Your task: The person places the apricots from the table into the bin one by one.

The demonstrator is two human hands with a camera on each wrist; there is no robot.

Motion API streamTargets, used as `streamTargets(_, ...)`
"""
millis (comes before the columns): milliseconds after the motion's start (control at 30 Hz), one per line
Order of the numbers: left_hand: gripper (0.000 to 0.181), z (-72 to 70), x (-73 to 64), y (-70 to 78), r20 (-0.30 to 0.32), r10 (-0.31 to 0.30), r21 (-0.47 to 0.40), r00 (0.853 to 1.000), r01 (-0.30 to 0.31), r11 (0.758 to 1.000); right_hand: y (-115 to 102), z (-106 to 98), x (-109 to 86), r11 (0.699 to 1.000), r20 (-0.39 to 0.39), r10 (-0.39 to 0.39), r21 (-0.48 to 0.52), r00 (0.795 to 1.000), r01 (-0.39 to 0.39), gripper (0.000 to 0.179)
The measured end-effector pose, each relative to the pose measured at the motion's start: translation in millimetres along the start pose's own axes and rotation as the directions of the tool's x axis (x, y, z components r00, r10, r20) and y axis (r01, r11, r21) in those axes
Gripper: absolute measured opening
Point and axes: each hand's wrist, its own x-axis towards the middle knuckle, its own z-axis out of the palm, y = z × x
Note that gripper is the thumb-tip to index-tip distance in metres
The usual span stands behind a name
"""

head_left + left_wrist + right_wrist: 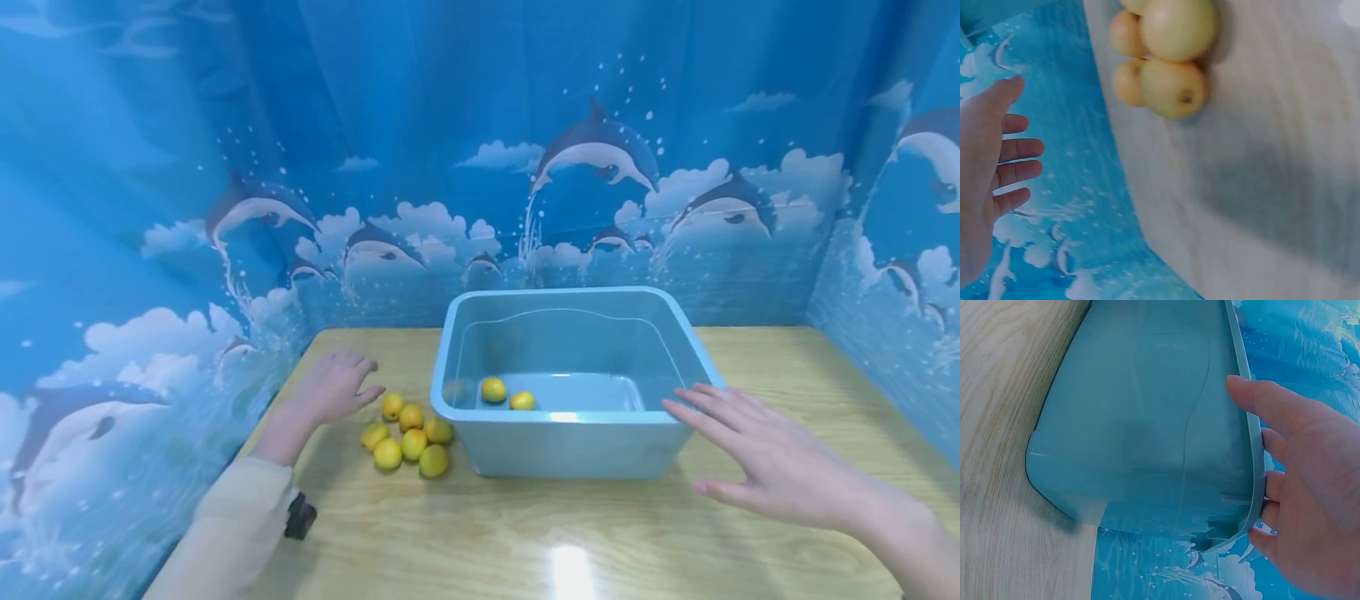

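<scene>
From the head view I am looking down on a pale wood bench [420, 542], with a dolphin-printed curtain [450, 83] hanging behind it and along both sides. A light blue open bin [558, 450] is standing upright near the centre, and just beside its left end a cluster of small yellow fruits [414, 445] is lying on the bench. Two more are lying on the bin's floor, toward its left: the left-hand fruit [493, 389] is showing fully, the right-hand fruit [522, 401] is partly hiding behind the front rim. The left grip [337, 390] is hovering beside the cluster's far left edge, fingers relaxed and parted, holding nothing. The right grip [772, 467] is lying with extended fingers at the bin's right rim, near the front corner, clasping nothing; how firmly it is pressing, I cannot tell. I am reading the step as left-handed picking, with the right steadying the bin. For that, I am favouring a light pinch from above on the nearest fruit, thumb and fingers straddling it, because several fruits are touching and a nudge could be setting them rolling. I am also advising a lift well clear of the rim, a low release, and only enough right-hand pressure to stop the bin sliding.
</scene>
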Motion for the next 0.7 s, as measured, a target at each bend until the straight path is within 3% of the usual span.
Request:
streamTargets(333,0.042,28.6,-25.6,-6.0,0.037,0.012,0.01,0.999,-0.013,1.0,1,2,-0.2,1.0,-0.008,-0.007,0.007,1.0,0.007,0.086)
streamTargets(700,0.043,44.4,-39.5,-3.0,0.084,0.049,0.045,0.995,-0.053,0.998,0,1,0.1,1.0,-0.016,-0.014,-0.002,1.0,0.014,0.084)
